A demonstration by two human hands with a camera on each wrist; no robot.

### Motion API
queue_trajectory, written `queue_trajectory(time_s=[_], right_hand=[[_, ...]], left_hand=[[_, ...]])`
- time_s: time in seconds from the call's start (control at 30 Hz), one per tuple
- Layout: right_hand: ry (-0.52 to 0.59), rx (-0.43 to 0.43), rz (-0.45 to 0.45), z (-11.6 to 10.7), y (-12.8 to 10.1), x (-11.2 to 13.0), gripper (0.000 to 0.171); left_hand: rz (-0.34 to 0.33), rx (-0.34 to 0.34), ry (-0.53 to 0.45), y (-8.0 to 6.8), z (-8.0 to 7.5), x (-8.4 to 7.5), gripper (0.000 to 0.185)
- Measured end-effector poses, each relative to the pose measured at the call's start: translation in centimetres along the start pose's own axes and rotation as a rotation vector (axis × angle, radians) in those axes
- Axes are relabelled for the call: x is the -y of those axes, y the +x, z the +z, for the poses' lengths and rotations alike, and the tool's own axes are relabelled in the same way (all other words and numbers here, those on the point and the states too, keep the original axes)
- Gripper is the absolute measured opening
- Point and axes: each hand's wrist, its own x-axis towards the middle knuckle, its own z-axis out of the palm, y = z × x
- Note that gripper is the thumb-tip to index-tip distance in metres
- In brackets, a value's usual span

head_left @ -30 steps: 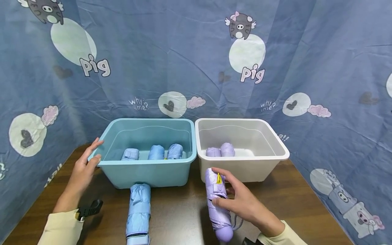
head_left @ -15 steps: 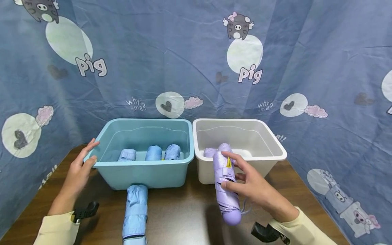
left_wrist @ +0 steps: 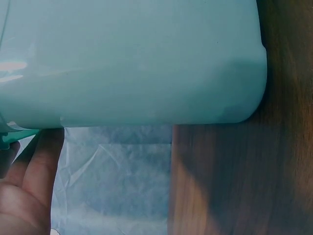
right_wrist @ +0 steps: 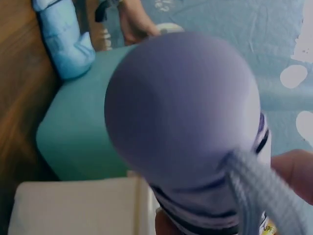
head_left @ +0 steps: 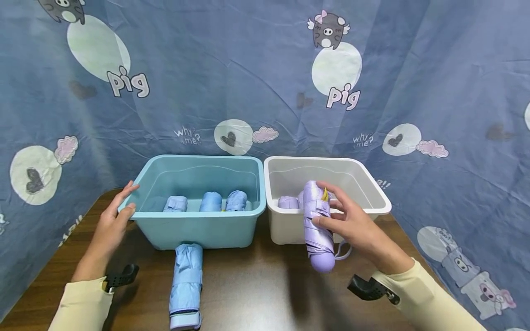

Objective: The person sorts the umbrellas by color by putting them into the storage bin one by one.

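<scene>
Two plastic bins are set side by side on the brown table (head_left: 256, 294): a teal bin (head_left: 207, 230) on the left and a white bin (head_left: 290, 225) on the right, their rims almost touching. Three folded blue umbrellas (head_left: 211, 201) are counted inside the teal bin, lying in a row. A fourth blue umbrella (head_left: 186, 285) lies on the table just in front of that bin, its far end against the bin's front wall. In the white bin at least one folded purple umbrella (head_left: 287, 202) is seen; what lies behind it is hidden.

A further purple umbrella (head_left: 318, 225) is gripped by the right hand (head_left: 352, 223), fingers curled round its middle, and is held tilted over the white bin's front rim, handle end toward the person. The left hand (head_left: 113, 220) is rested with straight fingers on the teal bin's left corner. A blue cloth printed with pigs (head_left: 232, 82) is hung behind everything.
</scene>
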Motion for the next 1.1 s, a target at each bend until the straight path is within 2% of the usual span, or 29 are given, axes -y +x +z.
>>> queue_trajectory(time_s=[0.27, 0.47, 0.7, 0.93, 1.1], right_hand=[[0.042, -0.045, 0.064, -2.2, 1.4, 0.8, 0.070], [0.059, -0.077, 0.072, -3.3, 2.7, 0.8, 0.070], [0.039, -0.123, 0.097, -4.5, 4.4, 1.0, 0.069], [0.072, -0.158, 0.110, -5.6, 5.8, 0.2, 0.069], [0.061, -0.184, 0.135, -6.4, 6.8, -0.4, 0.071]], left_hand=[[0.013, -0.005, -0.001, 0.1, 0.0, 0.2, 0.048], [0.003, 0.003, -0.022, 0.2, 0.0, 0.3, 0.048], [0.001, -0.003, -0.024, 0.2, -0.1, 0.3, 0.048], [-0.033, 0.018, -0.045, 0.1, -0.1, 0.3, 0.049], [-0.022, 0.002, -0.042, -0.1, -0.1, 0.3, 0.049]])
